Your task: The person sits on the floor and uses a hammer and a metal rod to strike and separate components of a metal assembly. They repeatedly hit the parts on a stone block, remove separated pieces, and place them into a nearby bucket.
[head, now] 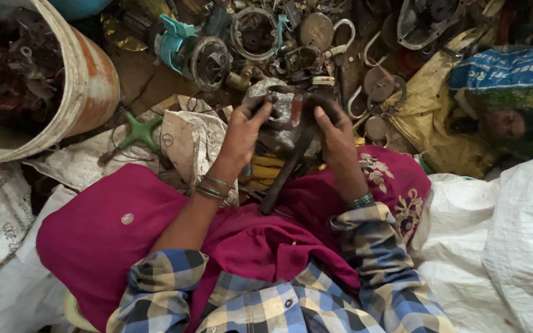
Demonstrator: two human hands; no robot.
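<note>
While you sit among the scrap with a magenta cloth [112,228] spread over your lap, both of your hands are raised at the middle of the view and closed on one grey metal part [284,111]; your left hand [242,132] grips its left side with the thumb hooked over the top edge, and your right hand [335,132] clenches its right side, fingers curled over a dark curved piece; a dark metal bar [285,169] hangs from the part toward six o'clock, running down between your wrists to the cloth; bangles ring both wrists, and checked blue and yellow sleeves cover your forearms near the bottom edge. At ten o'clock from the hands stands a rusty white bucket [90,86], tilted and filled with dark scrap; a green cross-shaped piece [140,131] lies on a worn white sack [186,139] at nine o'clock, just beside your left wrist; a turquoise and grey motor housing [189,52] sits at eleven o'clock, with round metal casings [254,31] and silver hooks [356,98] heaped from twelve to one o'clock; a yellow bag [430,117] and a blue printed sack [507,71] lie at two o'clock; a large white sack [501,240] fills the ground at four o'clock, touching the cloth.
</note>
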